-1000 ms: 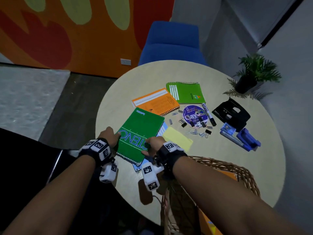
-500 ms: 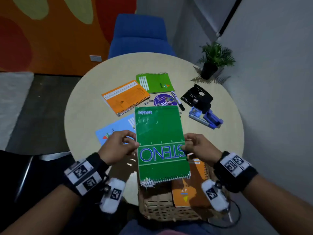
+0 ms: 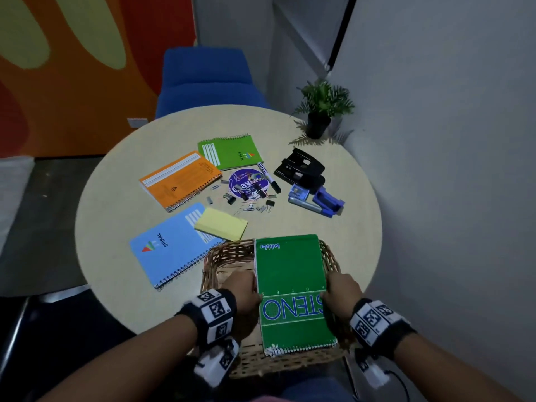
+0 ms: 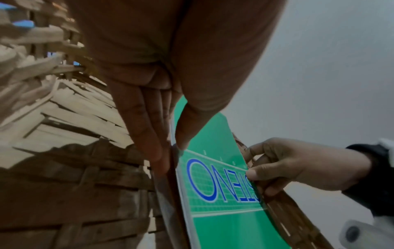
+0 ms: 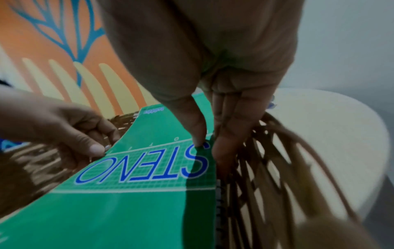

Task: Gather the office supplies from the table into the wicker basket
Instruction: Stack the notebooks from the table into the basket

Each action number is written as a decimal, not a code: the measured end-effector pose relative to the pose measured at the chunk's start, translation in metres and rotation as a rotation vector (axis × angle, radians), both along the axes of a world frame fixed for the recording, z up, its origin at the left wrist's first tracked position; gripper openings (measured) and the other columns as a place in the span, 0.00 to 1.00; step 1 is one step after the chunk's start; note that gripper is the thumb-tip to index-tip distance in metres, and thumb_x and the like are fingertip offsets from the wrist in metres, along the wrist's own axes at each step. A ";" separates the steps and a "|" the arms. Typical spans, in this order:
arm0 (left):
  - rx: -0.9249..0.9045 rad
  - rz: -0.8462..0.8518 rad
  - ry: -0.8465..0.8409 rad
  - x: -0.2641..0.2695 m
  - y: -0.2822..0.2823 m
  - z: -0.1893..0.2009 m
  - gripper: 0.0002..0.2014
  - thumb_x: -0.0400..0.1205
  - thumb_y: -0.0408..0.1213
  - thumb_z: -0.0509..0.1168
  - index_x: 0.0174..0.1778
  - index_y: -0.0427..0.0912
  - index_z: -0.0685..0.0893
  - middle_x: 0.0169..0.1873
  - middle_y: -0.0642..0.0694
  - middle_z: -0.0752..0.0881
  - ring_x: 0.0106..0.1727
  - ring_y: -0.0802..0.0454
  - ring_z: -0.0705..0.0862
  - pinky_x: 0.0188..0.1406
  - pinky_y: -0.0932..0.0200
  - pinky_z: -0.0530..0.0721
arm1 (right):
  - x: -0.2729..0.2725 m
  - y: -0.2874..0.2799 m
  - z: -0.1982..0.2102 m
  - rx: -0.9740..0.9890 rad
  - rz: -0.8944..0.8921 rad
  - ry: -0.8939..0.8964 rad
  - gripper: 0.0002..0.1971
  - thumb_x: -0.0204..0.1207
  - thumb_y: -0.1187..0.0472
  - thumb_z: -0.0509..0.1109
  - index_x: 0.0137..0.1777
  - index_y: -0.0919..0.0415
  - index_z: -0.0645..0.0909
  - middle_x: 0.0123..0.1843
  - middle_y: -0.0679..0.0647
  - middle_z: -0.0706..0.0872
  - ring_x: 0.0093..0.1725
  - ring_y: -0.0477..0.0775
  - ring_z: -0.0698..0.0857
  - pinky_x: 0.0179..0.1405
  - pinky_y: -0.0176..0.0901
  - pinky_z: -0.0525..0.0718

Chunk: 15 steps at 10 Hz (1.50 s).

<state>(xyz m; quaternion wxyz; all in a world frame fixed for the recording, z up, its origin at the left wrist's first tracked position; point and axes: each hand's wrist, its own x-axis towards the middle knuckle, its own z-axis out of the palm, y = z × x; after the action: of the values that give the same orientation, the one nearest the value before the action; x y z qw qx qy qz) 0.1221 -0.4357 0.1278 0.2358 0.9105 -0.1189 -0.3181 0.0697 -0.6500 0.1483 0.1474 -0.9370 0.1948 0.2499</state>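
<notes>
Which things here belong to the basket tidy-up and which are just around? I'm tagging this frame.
Job: green steno pad held by left hand and right hand, wicker basket, blue notebook, orange notebook, sticky notes.
Lying about: potted plant, blue chair.

Left hand (image 3: 245, 288): thumb on top and fingers beneath, pinching the left edge of the green STENO notebook (image 3: 293, 288).
Right hand (image 3: 342, 291): same pinch on the right edge, thumb over the printed "S".
Forearms: both reach forward, banded wrists roughly level.
</notes>
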 end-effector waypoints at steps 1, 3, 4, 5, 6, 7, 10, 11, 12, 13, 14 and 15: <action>0.075 -0.063 0.002 0.005 -0.003 -0.003 0.14 0.81 0.42 0.65 0.54 0.34 0.84 0.53 0.38 0.87 0.51 0.44 0.85 0.52 0.53 0.82 | 0.000 0.000 -0.003 0.022 0.021 -0.071 0.35 0.74 0.67 0.69 0.78 0.53 0.56 0.58 0.61 0.86 0.49 0.62 0.87 0.50 0.52 0.86; 0.184 -0.101 0.013 0.010 -0.010 -0.009 0.15 0.82 0.46 0.63 0.55 0.37 0.83 0.54 0.39 0.87 0.55 0.43 0.85 0.56 0.51 0.84 | 0.003 0.016 -0.006 -0.152 0.464 -0.149 0.50 0.71 0.62 0.73 0.79 0.32 0.41 0.85 0.60 0.46 0.78 0.66 0.64 0.66 0.58 0.80; 0.202 -0.104 0.047 0.011 -0.012 -0.011 0.13 0.81 0.45 0.66 0.54 0.39 0.84 0.53 0.42 0.87 0.53 0.45 0.86 0.54 0.53 0.84 | 0.013 0.021 -0.020 -0.221 0.625 0.017 0.51 0.70 0.59 0.75 0.80 0.35 0.42 0.85 0.55 0.31 0.83 0.69 0.49 0.71 0.68 0.73; 0.244 -0.139 0.083 0.012 -0.014 -0.010 0.15 0.78 0.47 0.68 0.50 0.38 0.87 0.43 0.44 0.87 0.46 0.47 0.86 0.47 0.55 0.84 | 0.016 0.023 -0.026 -0.202 0.675 0.140 0.49 0.70 0.66 0.74 0.80 0.37 0.46 0.85 0.58 0.32 0.82 0.71 0.52 0.73 0.68 0.71; 0.162 -0.106 0.076 0.012 -0.011 -0.002 0.14 0.78 0.47 0.68 0.44 0.38 0.88 0.37 0.44 0.87 0.44 0.46 0.88 0.45 0.53 0.86 | 0.020 0.022 -0.023 -0.183 0.696 0.161 0.46 0.71 0.64 0.73 0.80 0.38 0.49 0.85 0.59 0.33 0.81 0.71 0.56 0.72 0.66 0.73; -0.091 0.052 0.007 0.021 0.012 0.020 0.08 0.80 0.42 0.67 0.41 0.42 0.84 0.37 0.50 0.88 0.40 0.57 0.86 0.44 0.58 0.84 | 0.026 0.024 -0.005 -0.131 0.687 0.175 0.43 0.70 0.52 0.75 0.80 0.39 0.52 0.86 0.58 0.43 0.79 0.67 0.64 0.73 0.66 0.73; 0.012 0.466 -0.246 0.117 0.168 0.019 0.14 0.80 0.46 0.67 0.54 0.40 0.83 0.49 0.44 0.86 0.54 0.42 0.85 0.51 0.52 0.81 | 0.110 0.124 0.062 0.713 0.212 -0.069 0.20 0.75 0.56 0.72 0.67 0.58 0.79 0.55 0.56 0.86 0.47 0.48 0.84 0.57 0.49 0.85; 0.314 0.306 -0.130 0.136 0.197 -0.008 0.35 0.74 0.58 0.69 0.70 0.38 0.73 0.67 0.36 0.76 0.66 0.36 0.76 0.62 0.43 0.80 | 0.122 0.194 0.041 1.152 -0.231 0.207 0.09 0.78 0.66 0.68 0.57 0.63 0.79 0.47 0.58 0.82 0.39 0.51 0.82 0.46 0.46 0.86; 0.417 0.195 -0.140 0.132 0.201 -0.022 0.36 0.67 0.62 0.73 0.60 0.40 0.73 0.61 0.38 0.75 0.61 0.37 0.76 0.54 0.43 0.82 | 0.122 0.245 0.019 1.161 -0.444 0.468 0.08 0.78 0.62 0.68 0.54 0.62 0.77 0.44 0.60 0.78 0.34 0.55 0.84 0.57 0.55 0.86; 0.459 0.134 -0.185 0.124 0.204 -0.031 0.35 0.67 0.61 0.74 0.60 0.40 0.72 0.61 0.39 0.73 0.61 0.39 0.74 0.50 0.46 0.80 | 0.123 0.265 -0.005 1.086 -0.489 0.429 0.28 0.74 0.59 0.69 0.74 0.62 0.69 0.65 0.63 0.80 0.60 0.62 0.85 0.60 0.56 0.85; 0.423 0.159 -0.170 0.116 0.213 -0.039 0.36 0.66 0.60 0.74 0.62 0.40 0.73 0.61 0.39 0.73 0.62 0.39 0.73 0.54 0.46 0.80 | 0.125 0.272 -0.032 1.076 -0.594 0.361 0.30 0.71 0.57 0.69 0.73 0.63 0.69 0.78 0.60 0.70 0.58 0.54 0.82 0.70 0.61 0.79; 0.336 0.251 -0.089 0.111 0.222 -0.038 0.30 0.70 0.56 0.73 0.60 0.40 0.75 0.57 0.38 0.77 0.58 0.39 0.78 0.49 0.50 0.79 | 0.134 0.280 -0.050 1.027 -0.670 0.381 0.06 0.74 0.58 0.67 0.49 0.55 0.74 0.75 0.63 0.75 0.50 0.51 0.87 0.61 0.50 0.81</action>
<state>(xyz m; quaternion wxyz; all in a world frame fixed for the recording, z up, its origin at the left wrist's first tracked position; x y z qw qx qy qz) 0.2333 -0.2141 0.0897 0.1130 0.9578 0.0397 -0.2613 0.2034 -0.3696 0.0978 0.6101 -0.5746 0.3552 0.4141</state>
